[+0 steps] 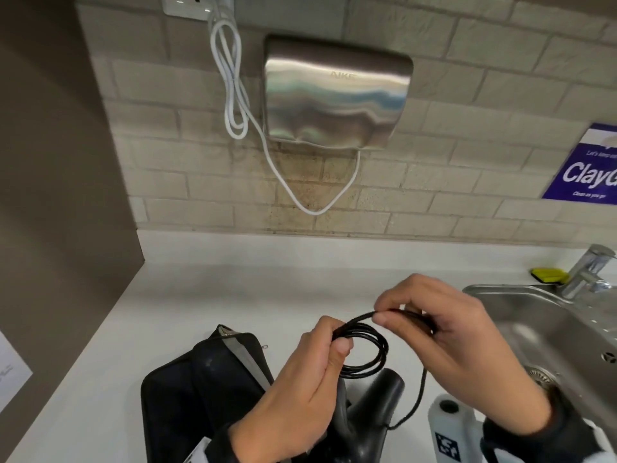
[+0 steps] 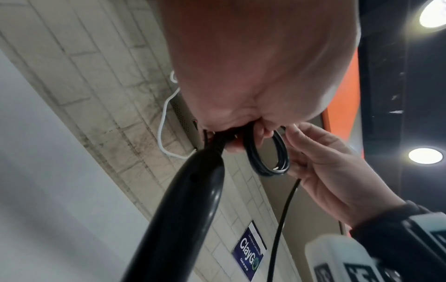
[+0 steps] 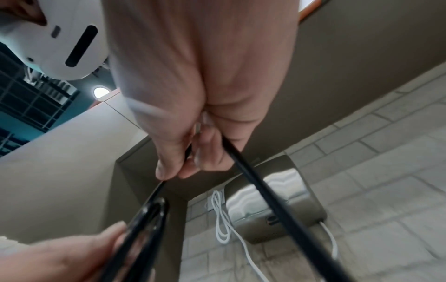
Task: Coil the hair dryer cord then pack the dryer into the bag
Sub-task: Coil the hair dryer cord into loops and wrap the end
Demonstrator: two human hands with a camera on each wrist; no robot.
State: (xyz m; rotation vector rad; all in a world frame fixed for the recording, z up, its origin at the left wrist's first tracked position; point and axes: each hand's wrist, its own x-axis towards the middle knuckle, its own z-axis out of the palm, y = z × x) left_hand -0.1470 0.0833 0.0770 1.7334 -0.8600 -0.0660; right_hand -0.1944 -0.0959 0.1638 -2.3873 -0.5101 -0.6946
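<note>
Worktop [image 1: 187,295] white and smooth, meeting a pale brick-tile wall [image 1: 467,95] beyond the fingers. Steel hand dryer [image 1: 334,95] on the wall above the hands, with a looped white cable [image 1: 233,95] to its left. Steel sink [image 1: 547,329] and tap [image 1: 587,269] right of the right hand; blue sign [image 1: 587,162] higher up on that side.

Left hand [image 1: 300,379]: fingers curled, thumb clamped over a bundle of black cord [image 1: 367,349] loops. Right hand [image 1: 444,339]: thumb and forefinger pinch the same cord at the top of the coil; a loose strand hangs below the palm. Hair dryer [image 1: 370,406], black, sits directly under the hands. Black bag [image 1: 187,389] lies on the worktop left of the left hand, mouth open.
</note>
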